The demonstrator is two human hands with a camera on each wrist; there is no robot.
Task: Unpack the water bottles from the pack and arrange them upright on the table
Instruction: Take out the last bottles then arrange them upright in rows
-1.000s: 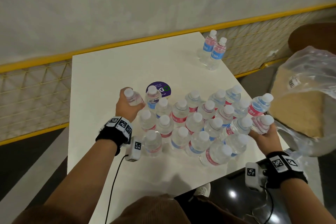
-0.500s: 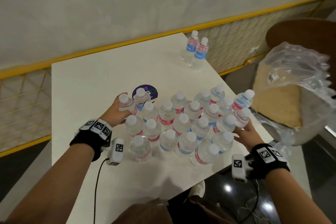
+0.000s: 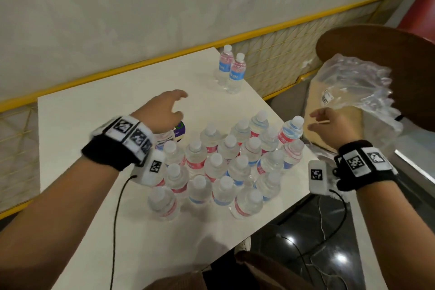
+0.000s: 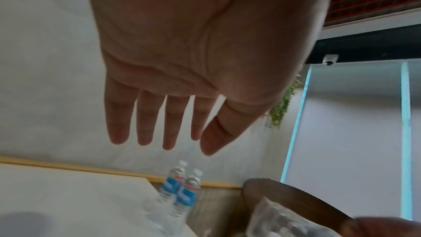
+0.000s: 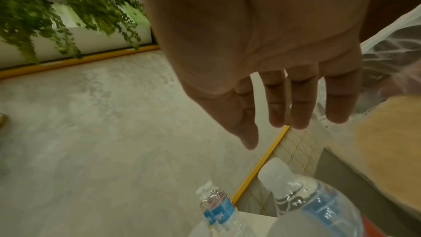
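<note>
Several small water bottles point(image 3: 219, 167) with white caps stand upright in a tight cluster on the white table point(image 3: 94, 125). One bottle point(image 3: 290, 129) at the cluster's right edge leans over the table edge. A separate pair of bottles point(image 3: 231, 70) point(image 4: 182, 192) point(image 5: 218, 210) stands at the far corner. My left hand point(image 3: 167, 110) point(image 4: 168, 132) hovers above the cluster's far left side, fingers straight, holding nothing. My right hand point(image 3: 329, 125) point(image 5: 280, 118) hangs empty with straight fingers beyond the table's right edge, near the leaning bottle point(image 5: 318, 205).
The empty plastic pack wrap point(image 3: 353, 92) lies on a tan seat cushion point(image 3: 334, 120) right of the table, beside a round wooden chair back point(image 3: 376, 54). A purple round sticker point(image 3: 180, 128) peeks out under my left hand. A yellow rail point(image 3: 141, 63) runs behind the table.
Both hands have let go of the bottles they gripped and lifted away with fingers spread. The left hand rose above the cluster's far side; the right moved up and right.
</note>
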